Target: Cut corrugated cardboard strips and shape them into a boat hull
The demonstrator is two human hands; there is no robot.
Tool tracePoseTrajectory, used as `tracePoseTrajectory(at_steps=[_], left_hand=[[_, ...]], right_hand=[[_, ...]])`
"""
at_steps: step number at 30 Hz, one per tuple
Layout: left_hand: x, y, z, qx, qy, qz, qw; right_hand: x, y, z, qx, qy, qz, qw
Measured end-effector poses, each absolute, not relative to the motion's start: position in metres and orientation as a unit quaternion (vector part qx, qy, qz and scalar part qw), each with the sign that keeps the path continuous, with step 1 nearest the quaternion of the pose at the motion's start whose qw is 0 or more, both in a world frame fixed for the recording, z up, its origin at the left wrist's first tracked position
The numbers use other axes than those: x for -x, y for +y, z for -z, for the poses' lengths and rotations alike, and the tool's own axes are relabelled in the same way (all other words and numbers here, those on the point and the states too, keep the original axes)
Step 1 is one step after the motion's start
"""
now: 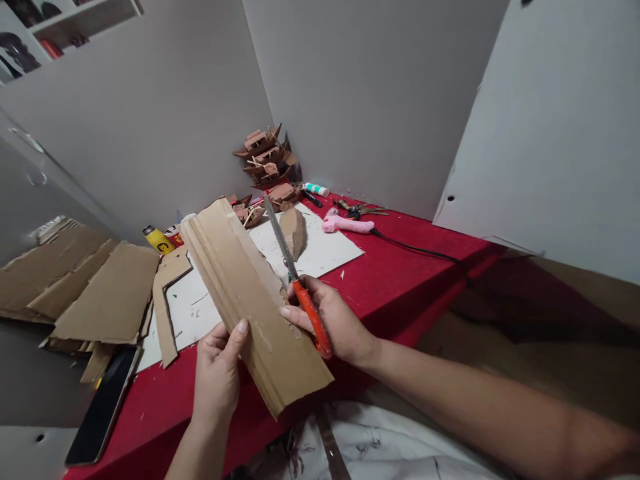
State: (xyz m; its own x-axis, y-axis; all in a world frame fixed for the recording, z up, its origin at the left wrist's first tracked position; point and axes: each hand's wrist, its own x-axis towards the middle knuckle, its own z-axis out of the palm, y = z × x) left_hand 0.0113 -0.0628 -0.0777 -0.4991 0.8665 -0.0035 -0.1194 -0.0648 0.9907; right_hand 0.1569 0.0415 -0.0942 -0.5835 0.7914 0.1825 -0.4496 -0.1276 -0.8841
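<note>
A long creased piece of brown cardboard (255, 300) is held up over the front edge of the table. My left hand (220, 367) grips its left edge, thumb on top and fingers curled beneath. At its right edge is my right hand (333, 320), which holds scissors with orange handles (311, 317) and also touches the cardboard with its thumb. The scissor blades point up and away, beside the cardboard's right edge, and look closed together. Behind the blades, a leaf-shaped cardboard piece (293, 232) lies on a white board (330, 252).
Small brown model boats (265, 160) are stacked in the back corner. A pink glue gun (347, 222) with a black cord lies on the red tabletop (395, 267). On the left are cardboard sheets (107, 293), a phone (105, 407) and a yellow bottle (159, 240).
</note>
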Motion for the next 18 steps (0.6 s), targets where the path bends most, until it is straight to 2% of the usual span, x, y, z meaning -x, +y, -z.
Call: tracePoseTrajectory(at_steps=[5,9,11,13,15,18], left_hand=[[-0.020,-0.061,0.079,-0.284,0.536,-0.678,0.415],[-0.018,-0.056,0.084,-0.284,0.548,-0.669,0.415],[-0.009,-0.054,0.082,-0.289,0.573,-0.675,0.365],[0.005,-0.053,0.076,-0.281,0.594,-0.704,0.270],[0.021,-0.053,0.065,-0.256,0.594,-0.742,0.176],[0.041,-0.053,0.050,-0.234,0.568,-0.781,0.112]], right_hand=[[-0.160,0.046,0.096,0.144,-0.467,-0.781,0.390],[-0.157,0.055,0.096,0.159,-0.481,-0.774,0.379],[-0.154,0.062,0.091,0.181,-0.516,-0.759,0.355],[-0.150,0.073,0.083,0.219,-0.568,-0.733,0.305],[-0.145,0.086,0.073,0.271,-0.665,-0.646,0.258],[-0.131,0.104,0.060,0.317,-0.859,-0.347,0.202]])
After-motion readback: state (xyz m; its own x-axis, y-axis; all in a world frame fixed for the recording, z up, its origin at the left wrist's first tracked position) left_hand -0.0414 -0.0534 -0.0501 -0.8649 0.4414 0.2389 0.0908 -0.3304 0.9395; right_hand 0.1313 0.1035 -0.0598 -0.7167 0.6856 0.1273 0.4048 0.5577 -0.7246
